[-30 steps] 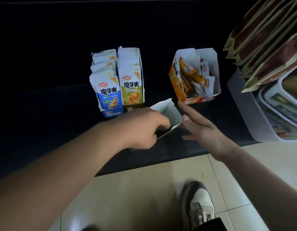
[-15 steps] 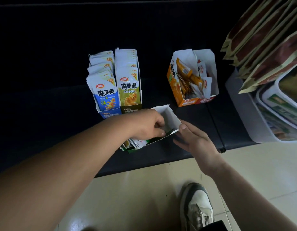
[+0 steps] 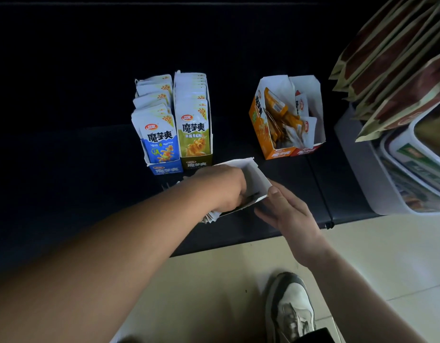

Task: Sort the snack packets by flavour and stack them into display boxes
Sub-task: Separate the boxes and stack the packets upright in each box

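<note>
Near edge of the counter (image 3: pixel 90 169): my left hand (image 3: pixel 223 189) is curled inside the tilted white display box (image 3: pixel 257 179), fingers closed over a sheaf of snack packets (image 3: pixel 210 216). My right hand (image 3: pixel 288 214) pinches the box's near right corner, thumb on top. The filled blue box (image 3: pixel 164 169) and green box (image 3: pixel 196 164) stand just beyond. I judge the packets light, limp and slick, so I should grip the sheaf across its flat faces. The thin card probably crushes easily.

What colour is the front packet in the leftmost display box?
The front packet is white above and blue below; the head view shows it best.
</note>
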Motion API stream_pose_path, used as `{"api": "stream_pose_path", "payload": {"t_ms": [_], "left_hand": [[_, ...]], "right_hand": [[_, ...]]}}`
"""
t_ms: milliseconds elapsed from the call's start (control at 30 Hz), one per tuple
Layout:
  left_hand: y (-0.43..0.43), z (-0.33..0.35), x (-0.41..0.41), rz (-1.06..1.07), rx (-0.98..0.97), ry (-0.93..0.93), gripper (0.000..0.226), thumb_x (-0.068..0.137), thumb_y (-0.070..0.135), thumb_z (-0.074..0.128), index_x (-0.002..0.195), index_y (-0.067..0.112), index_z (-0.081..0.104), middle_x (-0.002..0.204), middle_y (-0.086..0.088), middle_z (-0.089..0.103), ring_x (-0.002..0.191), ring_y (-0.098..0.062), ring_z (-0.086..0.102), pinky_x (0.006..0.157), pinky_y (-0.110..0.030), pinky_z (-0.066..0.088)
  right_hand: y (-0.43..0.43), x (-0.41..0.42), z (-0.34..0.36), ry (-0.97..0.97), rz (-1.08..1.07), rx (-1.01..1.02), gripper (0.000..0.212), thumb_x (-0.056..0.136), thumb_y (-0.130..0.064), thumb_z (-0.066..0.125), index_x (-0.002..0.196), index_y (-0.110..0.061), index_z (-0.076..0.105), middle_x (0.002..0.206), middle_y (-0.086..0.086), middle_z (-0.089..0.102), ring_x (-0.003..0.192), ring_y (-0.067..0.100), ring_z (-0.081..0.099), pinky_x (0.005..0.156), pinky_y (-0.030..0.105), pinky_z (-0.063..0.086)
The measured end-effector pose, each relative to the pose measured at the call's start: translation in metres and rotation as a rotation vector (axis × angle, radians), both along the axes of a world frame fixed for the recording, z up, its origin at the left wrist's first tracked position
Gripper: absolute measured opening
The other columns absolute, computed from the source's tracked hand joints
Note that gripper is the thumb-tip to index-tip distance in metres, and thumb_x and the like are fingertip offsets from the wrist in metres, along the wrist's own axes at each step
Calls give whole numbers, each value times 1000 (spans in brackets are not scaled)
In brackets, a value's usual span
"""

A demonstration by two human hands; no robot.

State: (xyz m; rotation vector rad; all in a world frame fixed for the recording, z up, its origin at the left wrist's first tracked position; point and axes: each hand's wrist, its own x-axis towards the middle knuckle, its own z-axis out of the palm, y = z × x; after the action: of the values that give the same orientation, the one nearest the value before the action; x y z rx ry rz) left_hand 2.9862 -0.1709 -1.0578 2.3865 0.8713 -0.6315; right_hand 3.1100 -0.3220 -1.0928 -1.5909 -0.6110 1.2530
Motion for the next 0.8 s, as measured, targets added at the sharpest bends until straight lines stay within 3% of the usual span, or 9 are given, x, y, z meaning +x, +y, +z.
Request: {"api": "stream_pose_path", "payload": {"t_ms": [167, 300, 500, 567, 633, 733, 800], "left_hand": [[1, -3, -4, -48, 45, -26, 19, 100, 19, 56, 95, 26, 72, 91, 3, 70, 87, -23, 64, 53, -29, 37], [1, 4, -15, -16, -21, -132, 29, 102, 21, 53, 74, 30, 54, 86, 7, 62, 84, -21, 60, 66, -35, 50], [-5, 20, -50, 75, -110, -377, 22, 107, 30, 49, 86, 26, 47, 84, 2, 55, 83, -21, 54, 76, -45, 51], [-7, 30, -55, 109, -144, -440, 21, 108, 33, 47, 89, 26, 45, 77, 2, 50, 76, -19, 50, 71, -42, 46], [-6, 37, -60, 143, -192, -506, 19, 108, 35, 46, 91, 29, 46, 76, 1, 50, 74, -23, 50, 68, -43, 47], [-6, 41, -66, 199, -246, -583, 18, 108, 35, 48, 92, 29, 52, 80, -5, 54, 79, -28, 54, 73, -51, 50], [-5, 45, -70, 235, -286, -603, 16, 105, 39, 54, 93, 30, 59, 81, 0, 59, 79, -23, 58, 75, -51, 53]], "right_hand": [[1, 0, 2, -26, -1, -19, 34, 110, -36, 46, 139, -33, 64, 137, -9, 66, 135, 13, 57, 106, 37, 55], [2, -3, 6, -49, -5, -10, 33, 111, -36, 45, 137, -38, 64, 133, -14, 68, 131, 9, 59, 103, 34, 57], [7, -9, 13, -139, -5, 2, 39, 111, -33, 46, 146, -50, 50, 137, -25, 60, 128, 0, 57, 99, 34, 57], [9, -8, 22, -196, 36, 76, 45, 109, -18, 50, 148, -42, 50, 131, -19, 65, 120, 1, 62, 95, 30, 59], [14, -5, 31, -197, 94, 147, 41, 104, -6, 58, 139, -26, 58, 126, -4, 71, 116, 11, 67, 94, 32, 59], [20, 0, 42, -148, 74, 185, 29, 97, -7, 66, 126, -10, 66, 126, 8, 72, 117, 23, 69, 97, 38, 58], [21, -1, 44, -201, 67, 223, 28, 97, -7, 66, 125, -3, 65, 118, 9, 76, 113, 24, 71, 97, 35, 58]]}}
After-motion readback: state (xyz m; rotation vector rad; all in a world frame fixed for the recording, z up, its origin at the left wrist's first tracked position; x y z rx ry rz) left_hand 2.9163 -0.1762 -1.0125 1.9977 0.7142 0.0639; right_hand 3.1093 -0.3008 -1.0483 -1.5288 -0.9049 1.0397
